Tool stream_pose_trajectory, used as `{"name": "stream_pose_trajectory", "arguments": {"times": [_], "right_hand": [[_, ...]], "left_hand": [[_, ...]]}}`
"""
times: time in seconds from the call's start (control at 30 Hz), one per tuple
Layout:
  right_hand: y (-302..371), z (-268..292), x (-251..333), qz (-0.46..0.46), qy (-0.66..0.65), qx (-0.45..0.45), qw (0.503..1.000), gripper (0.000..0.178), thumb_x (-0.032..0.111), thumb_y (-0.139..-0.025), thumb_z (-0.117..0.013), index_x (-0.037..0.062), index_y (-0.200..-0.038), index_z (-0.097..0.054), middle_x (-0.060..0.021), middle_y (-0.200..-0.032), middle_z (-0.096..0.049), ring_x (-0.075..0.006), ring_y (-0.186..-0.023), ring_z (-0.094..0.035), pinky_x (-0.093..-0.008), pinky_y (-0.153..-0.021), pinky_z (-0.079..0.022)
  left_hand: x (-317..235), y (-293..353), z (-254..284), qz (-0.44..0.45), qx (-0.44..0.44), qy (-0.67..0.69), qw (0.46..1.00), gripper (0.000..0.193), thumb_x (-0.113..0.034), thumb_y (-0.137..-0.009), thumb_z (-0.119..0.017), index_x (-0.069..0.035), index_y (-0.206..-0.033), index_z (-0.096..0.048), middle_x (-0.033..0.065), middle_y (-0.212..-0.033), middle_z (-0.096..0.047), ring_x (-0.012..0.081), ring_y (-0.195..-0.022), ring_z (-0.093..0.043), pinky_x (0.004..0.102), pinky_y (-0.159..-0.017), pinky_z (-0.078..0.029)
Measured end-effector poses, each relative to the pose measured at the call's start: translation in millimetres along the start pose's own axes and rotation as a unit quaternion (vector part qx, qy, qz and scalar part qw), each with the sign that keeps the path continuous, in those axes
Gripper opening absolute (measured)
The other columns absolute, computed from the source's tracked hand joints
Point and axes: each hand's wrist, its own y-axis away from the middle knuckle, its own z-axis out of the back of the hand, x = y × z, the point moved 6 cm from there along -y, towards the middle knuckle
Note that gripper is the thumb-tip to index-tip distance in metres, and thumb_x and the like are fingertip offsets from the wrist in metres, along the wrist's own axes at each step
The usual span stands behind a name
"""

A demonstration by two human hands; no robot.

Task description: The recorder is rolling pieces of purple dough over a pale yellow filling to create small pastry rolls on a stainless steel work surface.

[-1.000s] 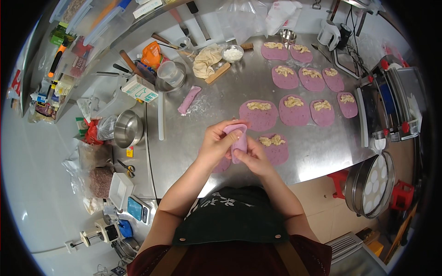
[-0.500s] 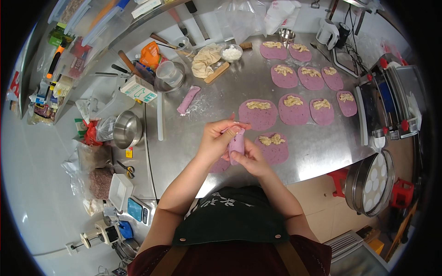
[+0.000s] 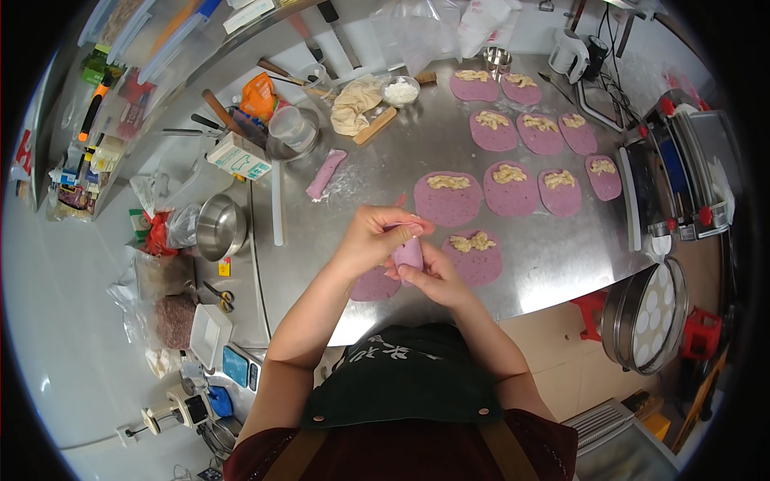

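Left hand [image 3: 374, 239] and right hand [image 3: 435, 278] pinch pink dough [image 3: 408, 255] between their fingers over the surface [image 3: 317, 248]; its fold, partly hidden, is hard to judge. A roll [image 3: 327, 175] lies beyond, leftward; topped rounds [image 3: 448, 208] spread rightward.

The steel worktop [image 3: 309, 240] carries flattened pink dough pieces [image 3: 511, 199], most topped with pale filling, from its near edge to its far edge. Toward the left edge lies a rolled pink piece [image 3: 326, 175] beside white powder [image 3: 350, 181].
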Motion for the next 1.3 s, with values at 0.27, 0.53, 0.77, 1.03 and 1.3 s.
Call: {"name": "stream_pose_trajectory", "arguments": {"times": [0.27, 0.53, 0.77, 1.03, 1.3], "right_hand": [[0.2, 3.7, -1.5, -0.002, -0.02, -0.007, 1.0, 0.04, 0.009, -0.095, -0.058, -0.0004, -0.131, -0.045, -0.0107, -0.113, -0.063, -0.0184, -0.102, -0.064, -0.0315, -0.089, -0.051], [-0.9, 5.4, -11.0, -0.016, -0.075, -0.032, 0.997, 0.038, 0.018, -0.095, -0.06, -0.0006, -0.126, -0.049, -0.0124, -0.111, -0.064, -0.021, -0.099, -0.065, -0.0356, -0.088, -0.053], [-2.5, 6.7, -10.7, -0.002, -0.098, -0.044, 0.994, 0.039, 0.023, -0.093, -0.063, -0.0005, -0.122, -0.052, -0.0135, -0.111, -0.064, -0.0223, -0.096, -0.066, -0.0376, -0.086, -0.055], [-3.8, 4.7, -6.3, -0.007, -0.097, -0.039, 0.995, 0.036, 0.021, -0.094, -0.061, -0.0002, -0.123, -0.051, -0.0118, -0.111, -0.064, -0.0202, -0.097, -0.065, -0.0352, -0.086, -0.054], [-5.0, 4.6, -9.0, -0.013, -0.066, -0.031, 0.997, 0.04, 0.017, -0.096, -0.058, -0.0005, -0.129, -0.045, -0.012, -0.114, -0.063, -0.0199, -0.098, -0.065, -0.0346, -0.088, -0.053]], "left_hand": [[9.7, 2.4, -1.4, 0.023, -0.027, 0.147, 0.989, 0.044, -0.029, -0.097, -0.056, -0.001, -0.131, -0.056, 0.0143, -0.123, -0.064, 0.0176, -0.11, -0.062, 0.0339, -0.103, -0.041], [10.9, -0.1, -13.4, -0.005, -0.128, 0.315, 0.94, 0.041, -0.027, -0.102, -0.048, -0.001, -0.134, -0.054, 0.0127, -0.126, -0.062, 0.0109, -0.097, -0.061, 0.0253, -0.083, -0.051], [26.0, 8.9, -13.1, 0.08, -0.1, 0.223, 0.966, 0.056, -0.04, -0.102, -0.042, 0.001, -0.141, -0.043, 0.0169, -0.138, -0.051, 0.0228, -0.128, -0.049, 0.0341, -0.103, -0.041], [20.7, 6.7, -12.4, 0.009, -0.16, 0.358, 0.92, 0.041, -0.028, -0.103, -0.044, 0.0, -0.131, -0.055, 0.0128, -0.129, -0.06, 0.0165, -0.11, -0.059, 0.03, -0.098, -0.045], [26.6, 4.2, -7.9, 0.031, -0.118, 0.24, 0.963, 0.038, -0.024, -0.098, -0.056, -0.002, -0.13, -0.057, 0.013, -0.112, -0.069, 0.0087, -0.077, -0.063, 0.025, -0.079, -0.052]]}}
